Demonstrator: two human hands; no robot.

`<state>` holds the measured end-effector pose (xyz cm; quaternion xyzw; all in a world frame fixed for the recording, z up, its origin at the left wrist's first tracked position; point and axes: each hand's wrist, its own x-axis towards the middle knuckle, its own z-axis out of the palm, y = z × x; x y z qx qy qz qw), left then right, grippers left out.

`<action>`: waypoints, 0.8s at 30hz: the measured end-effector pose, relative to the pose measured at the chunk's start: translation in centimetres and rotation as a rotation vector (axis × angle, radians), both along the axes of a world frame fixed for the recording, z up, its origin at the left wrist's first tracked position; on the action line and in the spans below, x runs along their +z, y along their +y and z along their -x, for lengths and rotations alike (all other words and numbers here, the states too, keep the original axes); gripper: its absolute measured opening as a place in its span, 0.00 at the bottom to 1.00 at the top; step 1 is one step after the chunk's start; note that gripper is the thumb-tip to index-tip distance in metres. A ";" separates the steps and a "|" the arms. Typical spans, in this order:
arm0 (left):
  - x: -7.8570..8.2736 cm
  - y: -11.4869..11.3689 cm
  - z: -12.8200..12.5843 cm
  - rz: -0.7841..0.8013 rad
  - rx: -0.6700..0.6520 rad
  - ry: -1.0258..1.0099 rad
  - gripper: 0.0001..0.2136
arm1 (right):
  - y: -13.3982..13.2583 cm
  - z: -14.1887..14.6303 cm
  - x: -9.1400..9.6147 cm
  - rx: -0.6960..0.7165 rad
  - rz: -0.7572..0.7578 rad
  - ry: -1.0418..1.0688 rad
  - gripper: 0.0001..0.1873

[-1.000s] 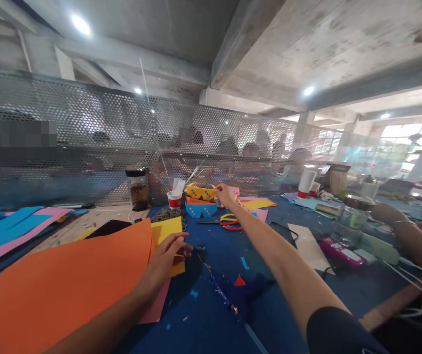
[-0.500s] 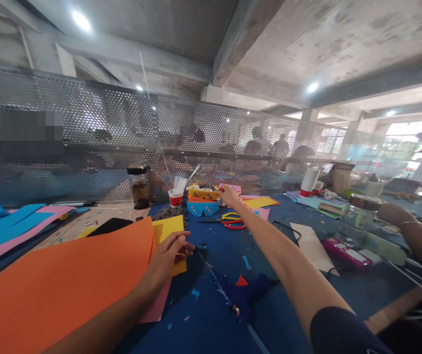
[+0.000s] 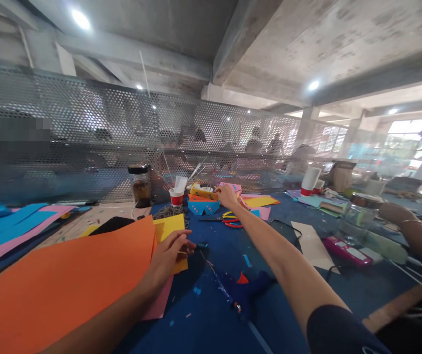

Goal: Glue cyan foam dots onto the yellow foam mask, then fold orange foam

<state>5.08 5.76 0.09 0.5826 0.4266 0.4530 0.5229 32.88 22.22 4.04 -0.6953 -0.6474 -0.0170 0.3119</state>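
Paper crafts [image 3: 202, 206] blurred; right hand [image 3: 227, 195] grip unclear.

A table [image 3: 233, 250] covered in blue cloth carries a large orange sheet [image 3: 67, 280] at the near left, with a yellow sheet [image 3: 172, 228] at its far right edge and blue and pink strips [image 3: 8, 228] at the far left. Farther back stand a dark-lidded jar [image 3: 139, 186] and a red-and-white paper cup [image 3: 176, 196], with scissors [image 3: 229, 220] just right of them. On the right lie a tan paper piece [image 3: 309, 241] and a glass jar [image 3: 354, 216].
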 end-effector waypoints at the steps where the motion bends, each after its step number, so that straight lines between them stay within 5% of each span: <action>1: 0.0 0.0 0.0 -0.003 -0.001 0.002 0.30 | -0.2 0.1 0.0 0.006 -0.005 -0.002 0.18; 11: -0.2 0.2 0.0 -0.029 -0.015 -0.007 0.30 | -4.8 -1.3 2.0 0.124 -0.111 -0.011 0.17; 14: -0.6 0.6 0.0 -0.034 -0.020 -0.022 0.30 | -9.0 -1.6 2.0 0.218 -0.096 -0.026 0.09; 24: -0.3 0.2 0.2 -0.096 -0.006 0.033 0.29 | -26.5 -2.6 -0.9 0.576 0.110 -0.057 0.07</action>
